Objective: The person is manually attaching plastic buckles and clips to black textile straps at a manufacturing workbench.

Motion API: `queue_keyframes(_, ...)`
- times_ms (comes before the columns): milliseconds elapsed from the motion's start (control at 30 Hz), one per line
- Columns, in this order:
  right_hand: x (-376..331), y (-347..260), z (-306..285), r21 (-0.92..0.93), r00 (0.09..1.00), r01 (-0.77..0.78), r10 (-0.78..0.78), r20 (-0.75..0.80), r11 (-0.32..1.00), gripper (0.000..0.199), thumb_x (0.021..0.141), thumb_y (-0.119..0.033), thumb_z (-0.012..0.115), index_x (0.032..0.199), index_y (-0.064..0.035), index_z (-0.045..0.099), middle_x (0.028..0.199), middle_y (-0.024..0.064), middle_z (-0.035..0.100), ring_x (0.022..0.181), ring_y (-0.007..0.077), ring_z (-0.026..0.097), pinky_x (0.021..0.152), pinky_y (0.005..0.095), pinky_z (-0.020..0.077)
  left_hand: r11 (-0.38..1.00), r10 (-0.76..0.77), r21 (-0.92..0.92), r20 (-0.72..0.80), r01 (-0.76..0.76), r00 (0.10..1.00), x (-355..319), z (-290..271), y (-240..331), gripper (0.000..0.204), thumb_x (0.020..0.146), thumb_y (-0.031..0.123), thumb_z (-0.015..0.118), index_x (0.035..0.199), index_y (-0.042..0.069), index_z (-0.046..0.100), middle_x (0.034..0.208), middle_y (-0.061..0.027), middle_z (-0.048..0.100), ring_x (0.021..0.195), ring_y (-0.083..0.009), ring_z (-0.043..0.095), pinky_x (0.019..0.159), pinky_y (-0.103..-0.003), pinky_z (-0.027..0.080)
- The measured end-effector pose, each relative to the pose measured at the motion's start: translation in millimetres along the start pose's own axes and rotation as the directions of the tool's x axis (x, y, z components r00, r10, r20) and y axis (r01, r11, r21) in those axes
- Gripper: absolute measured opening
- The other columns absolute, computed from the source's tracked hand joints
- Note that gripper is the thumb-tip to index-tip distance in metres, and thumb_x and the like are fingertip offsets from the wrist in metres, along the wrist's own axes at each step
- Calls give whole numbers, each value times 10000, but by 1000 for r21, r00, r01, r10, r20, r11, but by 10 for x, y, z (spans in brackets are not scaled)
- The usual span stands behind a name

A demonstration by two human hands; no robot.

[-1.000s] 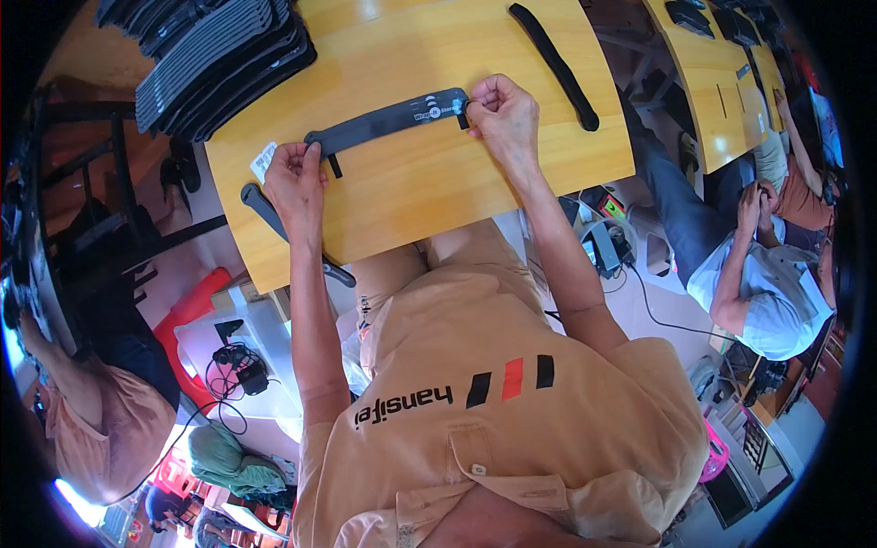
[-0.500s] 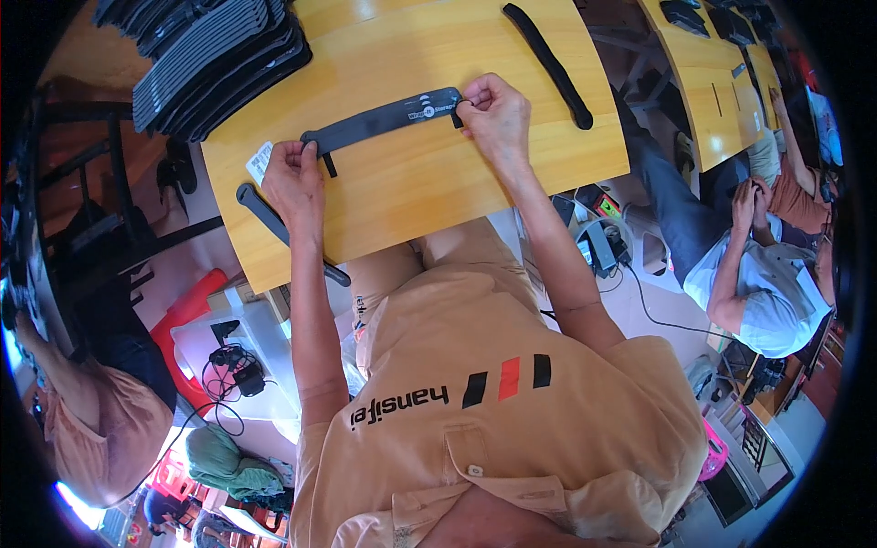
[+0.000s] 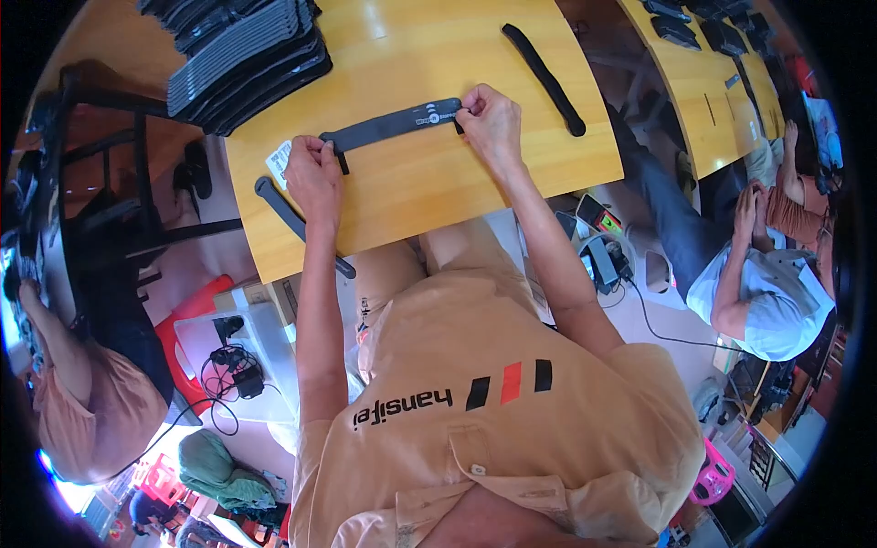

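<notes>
A dark grey strap [image 3: 388,130] with white printing near its right end is stretched almost level over the wooden table [image 3: 411,196]. My left hand [image 3: 313,178] pinches its left end, and my right hand [image 3: 493,128] pinches the right end between thumb and fingers. Short black tabs hang below the strap at both ends. Beside my left hand lies a small white printed label [image 3: 280,163]. Another dark strap [image 3: 281,206] runs over the table's near left edge, partly behind my left forearm. A narrow black strap [image 3: 545,80] lies toward the table's right side.
A tall stack of dark straps [image 3: 251,73] stands at the table's far left. Below, on the left, is a clear plastic bin [image 3: 196,333] with black cables [image 3: 237,370]. A seated co-worker [image 3: 763,297] is on the right, near another table [image 3: 708,100]; a further person [image 3: 105,402] sits left.
The view has shifted slightly, moving the table's left side rightward in the picture. Both hands keep their pinch on the strap's ends, with only slight movement.
</notes>
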State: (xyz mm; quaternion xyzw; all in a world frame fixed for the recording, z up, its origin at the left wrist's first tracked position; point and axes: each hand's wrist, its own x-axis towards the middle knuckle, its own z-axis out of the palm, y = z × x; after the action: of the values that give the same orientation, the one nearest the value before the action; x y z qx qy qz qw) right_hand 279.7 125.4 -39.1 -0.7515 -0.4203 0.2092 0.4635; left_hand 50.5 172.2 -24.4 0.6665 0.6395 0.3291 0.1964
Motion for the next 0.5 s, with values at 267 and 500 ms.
queue_keyframes(267, -53, -3, -191, 32, 991, 127, -126, -34, 991, 129, 693, 17, 534, 787, 8, 621, 713, 160, 595, 666, 293, 598, 650, 363, 479, 993, 106, -42, -117, -112, 987, -56, -160, 66, 117, 786, 87, 593, 808, -21, 555, 741, -165, 602, 629, -298, 586, 584, -377, 445)
queue_keyframes(500, -439, -219, -283, -177, 840, 526, -475, 262, 832, 407, 718, 49, 492, 1123, 15, 515, 1139, 185, 498, 1066, 323, 492, 925, 357, 403, 913, 408, -39, 104, -406, 907, -355, -60, 379, 405, 790, 175, 598, 1131, -20, 501, 1093, -185, 549, 1039, -298, 523, 877, -382, 406)
